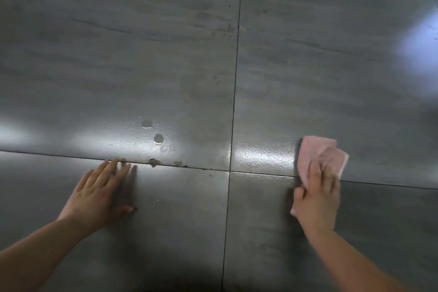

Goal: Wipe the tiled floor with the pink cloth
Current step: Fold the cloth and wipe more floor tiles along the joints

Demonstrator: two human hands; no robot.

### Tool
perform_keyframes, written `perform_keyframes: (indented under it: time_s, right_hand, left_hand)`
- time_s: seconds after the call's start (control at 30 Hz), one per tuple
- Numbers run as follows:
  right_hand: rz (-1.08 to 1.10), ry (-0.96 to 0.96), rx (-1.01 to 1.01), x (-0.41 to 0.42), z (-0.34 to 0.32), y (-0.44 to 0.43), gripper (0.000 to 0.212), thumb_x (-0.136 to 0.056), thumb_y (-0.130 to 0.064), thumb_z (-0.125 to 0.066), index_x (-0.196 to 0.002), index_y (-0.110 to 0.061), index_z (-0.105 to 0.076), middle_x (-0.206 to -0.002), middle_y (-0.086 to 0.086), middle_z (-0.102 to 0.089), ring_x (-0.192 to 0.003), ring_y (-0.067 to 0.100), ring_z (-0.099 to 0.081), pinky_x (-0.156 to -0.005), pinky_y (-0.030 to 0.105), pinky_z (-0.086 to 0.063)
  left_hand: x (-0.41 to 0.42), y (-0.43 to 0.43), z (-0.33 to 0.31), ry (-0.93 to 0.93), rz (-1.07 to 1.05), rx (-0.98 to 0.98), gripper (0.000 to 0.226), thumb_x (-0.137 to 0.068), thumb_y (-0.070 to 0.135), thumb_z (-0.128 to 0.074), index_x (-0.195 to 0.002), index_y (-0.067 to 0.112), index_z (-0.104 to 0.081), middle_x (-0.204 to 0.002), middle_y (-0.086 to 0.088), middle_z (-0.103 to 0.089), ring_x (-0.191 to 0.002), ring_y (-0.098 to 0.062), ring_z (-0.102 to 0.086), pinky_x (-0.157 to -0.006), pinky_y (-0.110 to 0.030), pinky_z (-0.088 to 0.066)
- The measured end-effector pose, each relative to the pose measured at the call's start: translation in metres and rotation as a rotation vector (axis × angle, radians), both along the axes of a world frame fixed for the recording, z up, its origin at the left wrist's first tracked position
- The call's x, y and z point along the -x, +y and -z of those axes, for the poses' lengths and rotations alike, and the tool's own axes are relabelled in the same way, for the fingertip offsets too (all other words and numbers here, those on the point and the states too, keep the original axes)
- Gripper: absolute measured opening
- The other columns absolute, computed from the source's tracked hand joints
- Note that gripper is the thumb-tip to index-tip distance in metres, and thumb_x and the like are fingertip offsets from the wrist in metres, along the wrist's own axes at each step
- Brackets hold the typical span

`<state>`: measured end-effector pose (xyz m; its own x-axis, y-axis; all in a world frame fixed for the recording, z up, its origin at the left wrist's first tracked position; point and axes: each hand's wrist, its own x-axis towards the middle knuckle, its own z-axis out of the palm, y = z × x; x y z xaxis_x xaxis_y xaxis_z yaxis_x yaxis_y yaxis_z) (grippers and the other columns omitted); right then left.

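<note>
The grey tiled floor [166, 54] fills the head view, its large tiles split by dark grout lines. My right hand [316, 199] presses the pink cloth [320, 154] flat on the floor at the lower right, across a horizontal grout line; the cloth sticks out beyond my fingers. A wet glossy streak [263, 155] lies just left of the cloth. My left hand [99, 192] rests flat on the floor at the lower left with fingers spread and nothing in it.
Several water drops [158, 138] and small brownish spots [154, 162] sit near the grout line between my hands. Faint dark scuff marks [228, 28] show farther out by the vertical grout line. Bright light reflections lie at the left and right edges.
</note>
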<state>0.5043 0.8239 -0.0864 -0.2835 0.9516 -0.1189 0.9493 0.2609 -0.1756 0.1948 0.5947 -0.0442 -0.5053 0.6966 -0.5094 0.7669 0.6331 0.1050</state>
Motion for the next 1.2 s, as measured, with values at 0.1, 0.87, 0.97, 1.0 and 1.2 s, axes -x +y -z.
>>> perform_keyframes:
  time_s: [0.1, 0.87, 0.97, 1.0, 1.2]
  right_hand:
    - [-0.508, 0.008, -0.048, 0.033, 0.007, -0.068, 0.061, -0.057, -0.026, -0.044, -0.118, -0.02, -0.045, -0.13, 0.015, -0.047, -0.116, 0.037, -0.038, -0.081, 0.051, -0.052]
    - [-1.622, -0.185, 0.029, 0.217, 0.009, -0.084, 0.051, -0.063, -0.03, -0.036, -0.106, -0.036, -0.061, -0.12, -0.005, -0.066, -0.116, 0.024, -0.049, -0.102, 0.041, -0.023]
    - [-1.302, -0.135, 0.014, 0.273, -0.001, -0.041, 0.052, -0.064, -0.016, -0.035, -0.109, -0.025, -0.062, -0.12, 0.004, -0.066, -0.11, 0.028, -0.061, -0.096, 0.044, -0.039]
    - [-1.123, -0.085, 0.057, 0.286, -0.007, -0.028, 0.055, -0.069, -0.008, -0.036, -0.12, -0.018, -0.056, -0.132, 0.009, -0.056, -0.121, 0.033, -0.052, -0.101, 0.049, -0.038]
    - [-0.576, -0.186, 0.318, 0.31, -0.021, -0.017, 0.069, -0.086, -0.006, -0.038, -0.145, -0.025, -0.008, -0.157, 0.007, 0.003, -0.143, 0.031, 0.003, -0.116, 0.045, -0.01]
  left_hand:
    - [0.002, -0.011, 0.0, -0.048, -0.165, 0.037, 0.1, -0.07, 0.049, -0.068, -0.144, 0.02, -0.007, -0.157, -0.004, -0.005, -0.145, -0.021, -0.002, -0.118, -0.036, -0.004]
    - [0.068, -0.065, 0.01, -0.125, -0.729, 0.116, 0.099, -0.072, 0.059, -0.059, -0.143, 0.033, 0.004, -0.156, 0.002, 0.014, -0.143, -0.025, 0.013, -0.111, -0.06, -0.019]
    - [0.069, -0.065, 0.008, -0.143, -0.705, 0.154, 0.098, -0.073, 0.061, -0.056, -0.143, 0.032, 0.007, -0.155, 0.001, 0.018, -0.143, -0.026, 0.016, -0.111, -0.06, -0.019]
    - [0.069, -0.065, 0.008, -0.149, -0.695, 0.173, 0.097, -0.074, 0.061, -0.054, -0.143, 0.032, 0.009, -0.155, 0.001, 0.02, -0.143, -0.027, 0.017, -0.111, -0.06, -0.019]
    - [0.073, -0.066, 0.009, -0.166, -0.633, 0.26, 0.092, -0.078, 0.065, -0.042, -0.141, 0.031, 0.017, -0.153, -0.002, 0.026, -0.142, -0.029, 0.02, -0.11, -0.061, -0.019]
